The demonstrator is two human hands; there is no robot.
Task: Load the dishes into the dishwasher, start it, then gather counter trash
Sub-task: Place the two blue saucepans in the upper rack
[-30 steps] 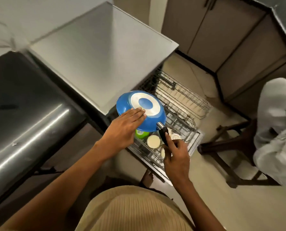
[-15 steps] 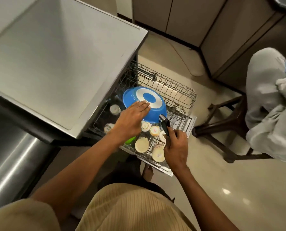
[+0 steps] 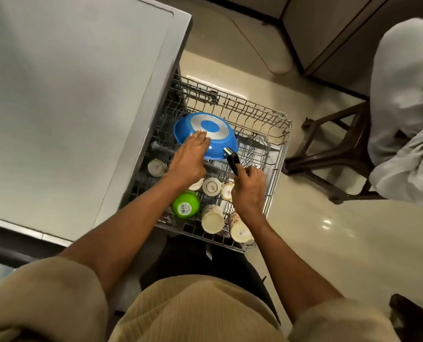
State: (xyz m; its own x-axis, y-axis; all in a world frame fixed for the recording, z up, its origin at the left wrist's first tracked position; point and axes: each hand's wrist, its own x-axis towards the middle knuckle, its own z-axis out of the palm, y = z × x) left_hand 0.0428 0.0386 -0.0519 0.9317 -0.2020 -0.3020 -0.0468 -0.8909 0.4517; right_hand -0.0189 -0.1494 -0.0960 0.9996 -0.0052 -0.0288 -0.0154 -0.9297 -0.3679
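loading step: pan [image 3: 205,135] going bottom-up into the rack [image 3: 277,154].

right hand [image 3: 248,187] has its fingers curled round the black handle [image 3: 232,161]; left hand [image 3: 189,160] lies flat on the pan's upturned base, fingers straight, steadying it. the pan sits tilted over the rack's middle, just beyond the cups [image 3: 211,202] and green cup [image 3: 185,204] that fill the near rows. judged next move: settle the pan among the tines, then let go of the handle. open wire room lies on the far and right side; the dishwasher [image 3: 141,134] edge is close on the left, and the handle could snag the rack's right rim. starting the machine and the trash not yet done.
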